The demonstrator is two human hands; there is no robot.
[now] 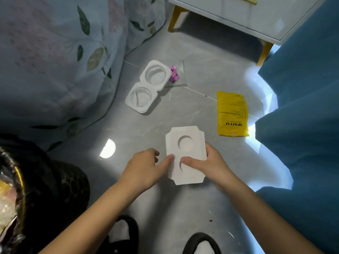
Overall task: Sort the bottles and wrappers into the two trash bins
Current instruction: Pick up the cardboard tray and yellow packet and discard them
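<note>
Lining the bin (45,189) at lower left, a black bag gapes ready for waste. Both hands grip the white card tray (185,154) above the floor (211,208), probably for carrying binward: left hand (145,167) pinching its edge, right hand (207,162) clamping thumb on top.

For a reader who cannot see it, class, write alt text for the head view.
Both hands, left hand and right hand, hold a white moulded tray above a grey floor. Beyond lie a second white tray, a pink wrapper and a yellow packet.
</note>
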